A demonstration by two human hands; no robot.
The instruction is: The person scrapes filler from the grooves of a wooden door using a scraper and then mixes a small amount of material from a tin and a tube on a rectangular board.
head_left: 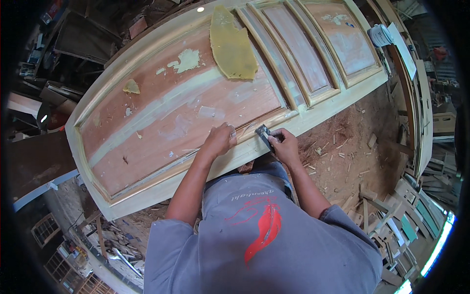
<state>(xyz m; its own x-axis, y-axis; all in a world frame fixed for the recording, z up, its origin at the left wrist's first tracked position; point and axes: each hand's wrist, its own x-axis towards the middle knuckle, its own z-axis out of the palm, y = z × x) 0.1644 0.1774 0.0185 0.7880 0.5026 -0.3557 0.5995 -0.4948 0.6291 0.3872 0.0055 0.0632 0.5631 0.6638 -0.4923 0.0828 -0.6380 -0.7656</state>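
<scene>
Got wood chips [372,141] littering my floor [352,113], scrap boards [408,228] piled on my right, plus a window frame [46,229] off left.

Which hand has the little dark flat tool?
The right hand: its fingers pinch the dark flat tool over the panelled door's pale edge. The left hand has curled fingers too, but shows no such dark tool.
</scene>
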